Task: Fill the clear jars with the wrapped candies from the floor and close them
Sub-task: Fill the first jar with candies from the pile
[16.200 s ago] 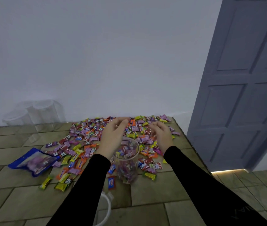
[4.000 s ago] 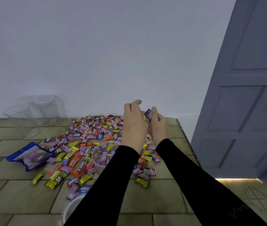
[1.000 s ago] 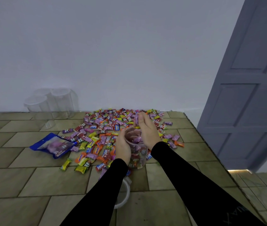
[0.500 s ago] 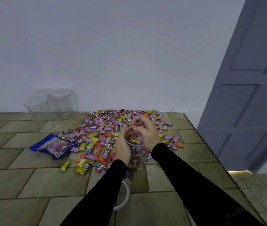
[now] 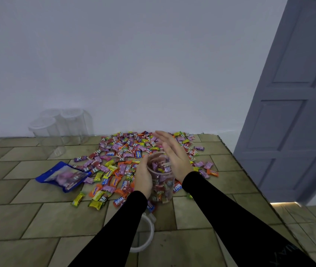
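Head view shows the right hand, a moment ago pinched over the jar, now flat-fingered and empty above its mouth. Left hand grips the jar beside the candies on the floor; filling seems nearly done.

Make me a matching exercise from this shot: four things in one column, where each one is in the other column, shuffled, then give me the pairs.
Things
1. blue bag
2. empty jars
3. lid
4. left hand

Places
A. by the wall, at the far left
B. gripping the jar being filled
C. on the tiles, left of the candy pile
D. on the tiles, partly under the left sleeve

Pairs: 1-C, 2-A, 3-D, 4-B
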Tool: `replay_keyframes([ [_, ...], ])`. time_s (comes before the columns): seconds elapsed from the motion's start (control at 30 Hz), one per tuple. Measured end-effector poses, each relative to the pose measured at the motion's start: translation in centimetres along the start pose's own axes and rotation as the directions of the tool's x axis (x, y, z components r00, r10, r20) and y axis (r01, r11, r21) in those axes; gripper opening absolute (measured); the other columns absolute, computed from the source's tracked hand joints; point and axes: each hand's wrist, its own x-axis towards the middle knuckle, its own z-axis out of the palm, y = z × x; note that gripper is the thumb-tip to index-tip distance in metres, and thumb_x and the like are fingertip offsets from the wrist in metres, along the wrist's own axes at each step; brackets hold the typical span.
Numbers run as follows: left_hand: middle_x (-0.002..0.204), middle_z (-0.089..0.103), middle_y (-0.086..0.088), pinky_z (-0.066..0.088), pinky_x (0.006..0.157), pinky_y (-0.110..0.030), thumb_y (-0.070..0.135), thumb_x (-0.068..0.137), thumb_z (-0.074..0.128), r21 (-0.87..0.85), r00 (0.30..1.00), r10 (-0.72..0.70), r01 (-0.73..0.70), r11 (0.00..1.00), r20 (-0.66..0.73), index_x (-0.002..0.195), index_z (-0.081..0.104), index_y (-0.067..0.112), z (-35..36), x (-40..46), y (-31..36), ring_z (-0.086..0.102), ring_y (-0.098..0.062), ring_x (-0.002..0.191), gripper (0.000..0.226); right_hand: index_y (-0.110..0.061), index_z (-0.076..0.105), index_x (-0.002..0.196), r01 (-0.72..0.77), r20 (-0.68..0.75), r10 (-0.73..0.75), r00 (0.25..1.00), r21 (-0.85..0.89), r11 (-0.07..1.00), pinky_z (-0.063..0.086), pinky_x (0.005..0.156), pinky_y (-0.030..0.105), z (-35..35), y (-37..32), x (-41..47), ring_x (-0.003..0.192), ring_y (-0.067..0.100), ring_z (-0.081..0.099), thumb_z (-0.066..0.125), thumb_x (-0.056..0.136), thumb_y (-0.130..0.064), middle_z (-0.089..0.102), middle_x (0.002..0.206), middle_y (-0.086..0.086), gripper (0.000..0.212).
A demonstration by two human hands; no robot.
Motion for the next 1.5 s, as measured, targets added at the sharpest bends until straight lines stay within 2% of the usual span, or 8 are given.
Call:
replay_keyframes([
  [0.2, 0.122, 0.062, 0.005, 0.050, 0.080, -0.011, 0.024, 0.104, 0.040, 0.321, 0.927, 0.374, -0.363, 0.875, 0.030, 0.118, 0.064, 0.021, 0.1, -1.2, 3.3, 0.059, 0.009, 0.100, 0.028, -0.025, 0.057, 0.117, -0.025, -0.220, 0.010, 0.975, -0.064, 0.998, 0.042, 0.093, 0.018, -2.9, 2.4, 0.3, 0.112, 0.003, 0.056, 0.036, 0.100, -0.032, 0.064, 0.115, -0.006, 0.028],
  [0.37, 0.115, 0.050, 0.012, 0.043, 0.090, -0.023, 0.024, 0.096, 0.049, 0.556, 0.745, 0.560, -0.655, 0.511, 0.362, 0.112, 0.061, 0.032, 4.1, -2.0, 5.9, 0.050, -0.006, 0.111, 0.022, -0.028, 0.054, 0.120, -0.253, -0.255, 0.190, 0.948, -0.246, 0.936, 0.044, 0.099, 0.031, -5.8, 7.1, -0.7, 0.114, 0.006, 0.052, 0.040, 0.101, -0.034, 0.056, 0.124, -0.005, 0.024],
  [0.53, 0.130, 0.041, 0.005, 0.033, 0.087, -0.008, 0.015, 0.097, 0.048, 0.675, 0.746, 0.345, -0.664, 0.321, 0.570, 0.133, 0.052, 0.018, 8.5, -2.5, 4.2, 0.042, -0.001, 0.102, 0.037, -0.026, 0.059, 0.108, -0.396, -0.316, 0.269, 0.910, -0.465, 0.792, 0.046, 0.090, 0.044, -8.3, 10.3, -1.7, 0.101, 0.017, 0.055, 0.039, 0.083, -0.046, 0.057, 0.109, -0.002, 0.038],
  [0.7, 0.138, 0.035, -0.007, 0.045, 0.095, -0.041, 0.008, 0.094, 0.045, 0.828, 0.829, -0.034, -0.556, 0.070, 0.559, 0.139, 0.041, 0.016, 9.6, -2.0, -1.9, 0.041, -0.026, 0.120, 0.046, -0.009, 0.061, 0.110, -0.447, -0.299, 0.332, 0.895, -0.578, 0.683, 0.044, 0.088, 0.036, -11.7, 12.3, -2.1, 0.105, 0.029, 0.053, 0.048, 0.094, -0.012, 0.053, 0.117, 0.012, 0.020],
  [0.9, 0.160, 0.006, -0.013, 0.030, 0.108, -0.048, 0.036, 0.101, 0.042, 0.876, 0.904, -0.189, -0.422, -0.233, 0.385, 0.150, 0.022, 0.017, 9.0, -1.2, -7.1, 0.015, -0.035, 0.142, 0.057, -0.024, 0.047, 0.133, -0.319, -0.132, 0.396, 0.909, -0.832, 0.454, 0.033, 0.109, 0.038, -13.4, 14.1, -2.6, 0.138, 0.023, 0.031, 0.041, 0.099, -0.040, 0.029, 0.150, 0.001, 0.039],
  [1.1, 0.112, 0.070, -0.011, 0.055, 0.057, -0.041, 0.046, 0.081, 0.035, 0.915, 0.954, -0.105, -0.300, -0.271, 0.282, 0.101, 0.074, 0.027, 8.3, 0.0, -10.3, 0.068, -0.031, 0.091, 0.048, -0.035, 0.016, 0.152, -0.183, 0.009, 0.487, 0.874, -0.920, 0.347, 0.017, 0.117, 0.049, -13.1, 15.6, -1.2, 0.147, 0.029, 0.006, 0.034, 0.099, -0.050, 0.005, 0.161, 0.002, 0.058],
  [1.37, 0.085, 0.064, -0.007, 0.046, 0.045, -0.025, 0.032, 0.059, 0.086, 0.932, 0.956, 0.027, -0.277, -0.234, 0.291, 0.094, 0.071, 0.023, 8.7, 1.7, -11.1, 0.061, -0.023, 0.070, 0.039, -0.039, 0.036, 0.143, -0.122, 0.039, 0.383, 0.923, -0.913, 0.389, 0.036, 0.101, 0.033, -12.2, 17.2, -0.7, 0.124, 0.023, 0.036, 0.034, 0.102, -0.041, 0.043, 0.136, 0.003, 0.041],
  [1.5, 0.071, 0.058, -0.005, 0.041, 0.039, -0.023, 0.013, 0.054, 0.081, 0.926, 0.939, 0.103, -0.299, -0.230, 0.329, 0.085, 0.070, 0.021, 9.0, 2.1, -10.9, 0.057, -0.019, 0.061, 0.033, -0.029, 0.044, 0.135, -0.119, 0.055, 0.376, 0.925, -0.898, 0.424, 0.041, 0.092, 0.034, -11.8, 17.0, -0.4, 0.116, 0.025, 0.045, 0.040, 0.100, -0.024, 0.048, 0.127, 0.006, 0.036],
])
